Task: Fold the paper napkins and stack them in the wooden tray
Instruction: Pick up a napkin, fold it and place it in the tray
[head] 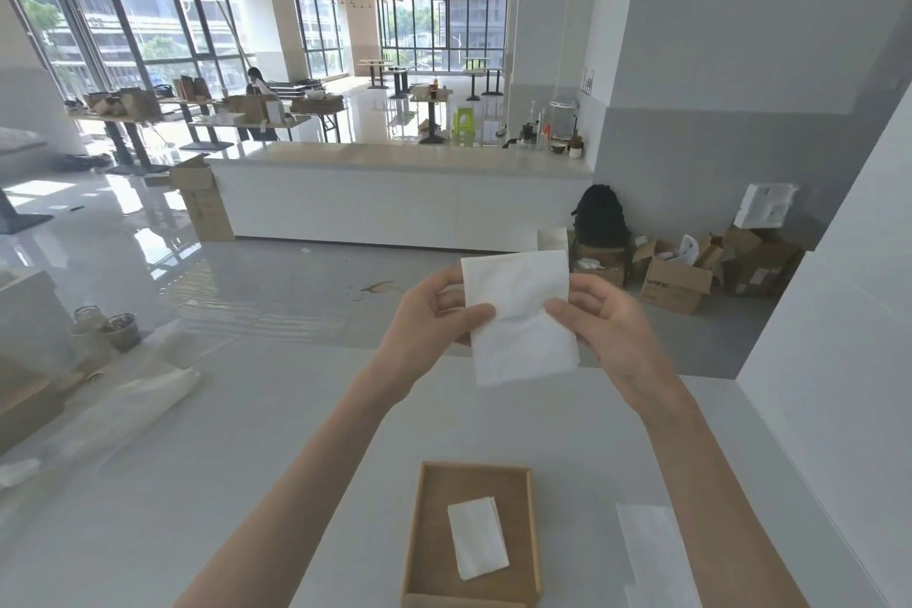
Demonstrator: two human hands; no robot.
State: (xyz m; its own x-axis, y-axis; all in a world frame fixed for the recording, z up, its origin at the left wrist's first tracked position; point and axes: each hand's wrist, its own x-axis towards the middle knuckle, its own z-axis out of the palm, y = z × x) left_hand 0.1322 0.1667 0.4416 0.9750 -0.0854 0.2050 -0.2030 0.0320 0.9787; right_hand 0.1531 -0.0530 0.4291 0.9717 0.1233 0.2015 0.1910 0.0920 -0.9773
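**Napkin up in both hands**

Left hand (427, 323) pinches the napkin (518, 316) at its left edge, thumb in front. Right hand (609, 328) pinches the right edge. The napkin hangs above the table (247, 459). Below, the tray (432, 558) holds one folded napkin (477, 537), and a flat sheet (651, 553) lies to its right.

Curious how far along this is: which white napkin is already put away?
The small folded napkin inside the wooden tray; the held napkin is pinched between left hand and right hand, the flat napkins lie beside the tray.
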